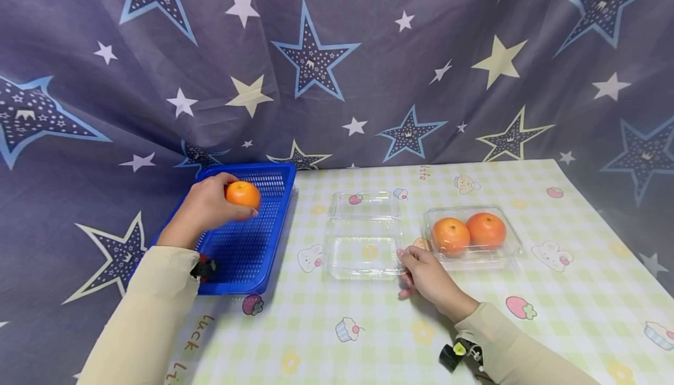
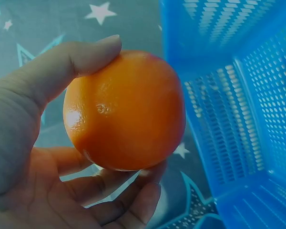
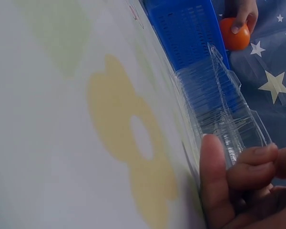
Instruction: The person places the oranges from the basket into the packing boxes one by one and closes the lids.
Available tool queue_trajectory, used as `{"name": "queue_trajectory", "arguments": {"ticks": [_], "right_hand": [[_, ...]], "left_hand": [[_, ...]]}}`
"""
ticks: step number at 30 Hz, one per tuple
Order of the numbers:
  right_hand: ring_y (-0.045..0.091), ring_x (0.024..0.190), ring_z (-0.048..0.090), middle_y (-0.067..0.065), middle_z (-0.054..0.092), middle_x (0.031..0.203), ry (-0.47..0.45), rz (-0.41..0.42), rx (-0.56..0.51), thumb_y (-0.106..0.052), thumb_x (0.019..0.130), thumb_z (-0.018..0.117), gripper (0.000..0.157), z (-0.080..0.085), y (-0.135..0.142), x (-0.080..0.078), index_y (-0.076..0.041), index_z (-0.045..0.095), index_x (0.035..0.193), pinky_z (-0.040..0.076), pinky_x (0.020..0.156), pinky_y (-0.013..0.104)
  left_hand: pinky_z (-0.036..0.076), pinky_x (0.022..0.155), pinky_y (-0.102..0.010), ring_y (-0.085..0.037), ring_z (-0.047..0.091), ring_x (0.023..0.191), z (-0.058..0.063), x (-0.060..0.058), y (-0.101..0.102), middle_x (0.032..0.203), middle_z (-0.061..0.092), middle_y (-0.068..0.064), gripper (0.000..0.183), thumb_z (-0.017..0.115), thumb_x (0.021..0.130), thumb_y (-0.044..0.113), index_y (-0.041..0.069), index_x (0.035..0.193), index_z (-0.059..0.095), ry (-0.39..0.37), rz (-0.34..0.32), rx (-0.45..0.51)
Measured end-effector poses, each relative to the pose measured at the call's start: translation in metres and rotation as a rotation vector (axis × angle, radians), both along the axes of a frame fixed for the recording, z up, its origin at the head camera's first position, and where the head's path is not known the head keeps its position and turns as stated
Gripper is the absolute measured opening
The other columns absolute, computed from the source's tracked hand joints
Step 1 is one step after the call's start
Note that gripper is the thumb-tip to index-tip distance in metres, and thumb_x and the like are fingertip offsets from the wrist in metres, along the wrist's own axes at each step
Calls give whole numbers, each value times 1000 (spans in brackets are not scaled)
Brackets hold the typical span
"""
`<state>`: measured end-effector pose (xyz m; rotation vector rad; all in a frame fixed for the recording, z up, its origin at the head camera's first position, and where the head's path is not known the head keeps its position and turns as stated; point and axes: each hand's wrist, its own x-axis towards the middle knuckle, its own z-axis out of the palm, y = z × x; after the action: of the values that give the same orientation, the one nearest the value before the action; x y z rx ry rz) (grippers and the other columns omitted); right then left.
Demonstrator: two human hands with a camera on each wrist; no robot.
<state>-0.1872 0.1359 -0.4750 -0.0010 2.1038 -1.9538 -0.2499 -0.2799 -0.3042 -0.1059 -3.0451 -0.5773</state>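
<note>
My left hand (image 1: 208, 202) holds an orange (image 1: 243, 194) above the blue plastic basket (image 1: 285, 209). Close up in the left wrist view, the thumb lies on one side of the orange (image 2: 126, 109) and fingers curl beneath it. A clear plastic clamshell box (image 1: 337, 250) lies on the table with its lid folded back, and the cloth's pattern shows through its base. At that box's near right edge, my right hand (image 1: 427, 277) pinches the rim. In the right wrist view, its fingers (image 3: 250, 174) are curled beside the clear wall.
To the right stands a second clear box (image 1: 505, 250) with two oranges (image 1: 450, 236) inside. A checked cloth with cartoon prints covers the table (image 1: 389, 344). A dark star-patterned curtain (image 1: 337, 121) hangs behind the table and along the left.
</note>
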Motion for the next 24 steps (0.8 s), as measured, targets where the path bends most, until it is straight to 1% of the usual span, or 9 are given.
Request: {"name": "queue_trajectory", "arguments": {"ticks": [6, 11, 17, 22, 24], "right_hand": [[17, 54, 48, 3, 43, 61, 4, -3, 4, -27, 110, 46, 35, 1, 0, 1, -4, 44, 84, 61, 56, 38], [18, 53, 49, 3, 43, 60, 5, -8, 8, -25, 111, 45, 34, 0, 0, 1, -4, 45, 84, 61, 56, 39], [17, 53, 48, 2, 42, 60, 12, -5, 11, -24, 110, 45, 33, 0, 0, 1, -5, 44, 83, 61, 57, 38], [17, 53, 47, 2, 41, 60, 8, 2, 13, -24, 110, 46, 33, 1, 1, 1, -6, 44, 83, 60, 57, 37], [17, 53, 46, 1, 40, 60, 8, 5, 12, -24, 110, 46, 33, 2, 2, 1, -6, 44, 82, 60, 57, 36]], "left_hand": [[56, 89, -54, -39, 60, 103, 2, 7, 10, 125, 61, -22, 88, 90, 75, 46, 0, 137, 49, 30, -11, 32], [56, 86, -53, -38, 61, 101, 5, 14, 16, 124, 61, -20, 87, 90, 75, 47, 1, 136, 49, 55, -7, 49], [56, 84, -53, -37, 61, 101, 7, 24, 25, 123, 62, -19, 84, 90, 75, 47, 3, 135, 51, 129, -13, 90], [57, 85, -55, -38, 61, 105, 7, 32, 34, 127, 61, -19, 86, 90, 75, 49, 4, 137, 51, 157, -11, 144], [57, 85, -55, -38, 60, 106, 6, 34, 39, 128, 61, -19, 86, 91, 75, 49, 5, 137, 52, 183, -12, 159]]}}
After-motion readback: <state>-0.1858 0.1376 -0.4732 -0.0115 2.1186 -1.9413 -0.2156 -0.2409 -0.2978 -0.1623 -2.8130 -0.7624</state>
